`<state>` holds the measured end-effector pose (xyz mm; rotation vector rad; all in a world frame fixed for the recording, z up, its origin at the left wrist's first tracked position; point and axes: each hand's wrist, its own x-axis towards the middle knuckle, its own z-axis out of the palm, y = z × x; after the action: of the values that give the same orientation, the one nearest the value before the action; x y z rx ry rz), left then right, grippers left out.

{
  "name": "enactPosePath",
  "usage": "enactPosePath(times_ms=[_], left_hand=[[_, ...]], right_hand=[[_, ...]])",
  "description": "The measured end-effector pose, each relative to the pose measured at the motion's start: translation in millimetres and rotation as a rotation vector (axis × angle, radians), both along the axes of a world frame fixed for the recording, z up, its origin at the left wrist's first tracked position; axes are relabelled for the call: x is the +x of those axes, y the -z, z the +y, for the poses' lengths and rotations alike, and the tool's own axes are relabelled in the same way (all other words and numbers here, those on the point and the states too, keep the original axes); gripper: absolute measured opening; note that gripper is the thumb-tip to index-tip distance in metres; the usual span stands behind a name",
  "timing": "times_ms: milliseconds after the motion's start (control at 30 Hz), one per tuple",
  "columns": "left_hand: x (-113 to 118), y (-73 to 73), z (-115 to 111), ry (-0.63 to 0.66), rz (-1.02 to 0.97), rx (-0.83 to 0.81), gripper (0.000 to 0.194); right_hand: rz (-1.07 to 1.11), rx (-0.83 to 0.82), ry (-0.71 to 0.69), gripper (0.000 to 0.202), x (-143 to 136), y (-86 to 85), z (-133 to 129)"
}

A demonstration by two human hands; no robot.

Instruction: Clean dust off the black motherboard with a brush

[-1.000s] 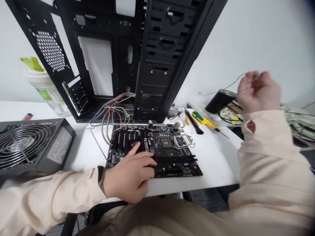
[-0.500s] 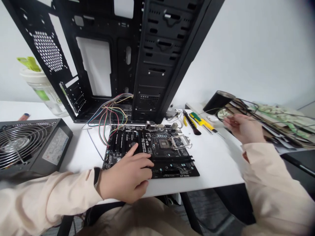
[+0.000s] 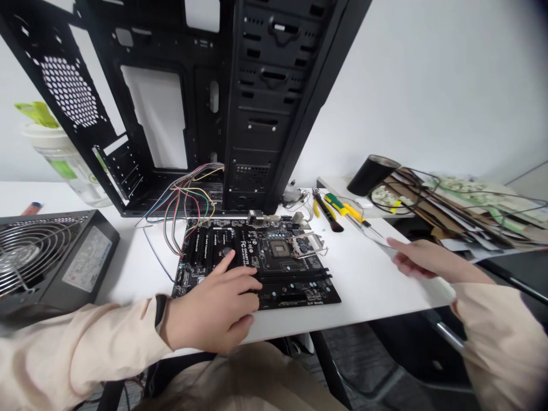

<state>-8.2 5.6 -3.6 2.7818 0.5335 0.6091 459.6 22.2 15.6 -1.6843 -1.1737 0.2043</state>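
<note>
A black motherboard [image 3: 278,279] lies flat on the white table, its metal CPU socket frame [image 3: 309,245] swung up off the socket. My left hand [image 3: 220,302] rests on the board's left front part, fingers spread, gripping nothing. Off to the right, my right hand [image 3: 422,258] hovers over the table with its fingers pinched. From them a thin metal tool, apparently tweezers [image 3: 377,239], points left toward the screwdrivers; its far end is hard to separate from their shafts. Coloured wires [image 3: 184,197] run from the case down to the board's left edge.
An open black computer case [image 3: 257,114] stands behind the board. The power supply [image 3: 55,251] sits at left, near a bottle [image 3: 64,154]. Back right are yellow-handled pliers [image 3: 317,204], a green-yellow screwdriver [image 3: 336,202], a brush [image 3: 329,217], a black cylinder [image 3: 372,174] and stacked cardboard [image 3: 445,211].
My right hand has come down and nearer from beside the cardboard pile, and a thin metal tool now shows in its fingers. My left hand stays on the board. The view has shifted slightly.
</note>
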Motion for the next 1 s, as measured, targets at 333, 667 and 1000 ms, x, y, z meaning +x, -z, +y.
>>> enactPosePath(times_ms=[333,667,1000], left_hand=[[0.7,-2.1,0.6,0.003,0.017,0.030,0.014],[1.7,7.5,-4.7,0.045,-0.046,0.448,0.015],[2.4,3.1,-4.7,-0.134,-0.052,0.259,0.039]], right_hand=[[-0.391,-0.628,0.016,0.029,-58.6,-22.3,34.2],[-0.565,-0.877,-0.060,0.033,-100.2,-13.8,111.5],[-0.778,-0.846,0.006,0.031,-105.8,-3.6,102.6]])
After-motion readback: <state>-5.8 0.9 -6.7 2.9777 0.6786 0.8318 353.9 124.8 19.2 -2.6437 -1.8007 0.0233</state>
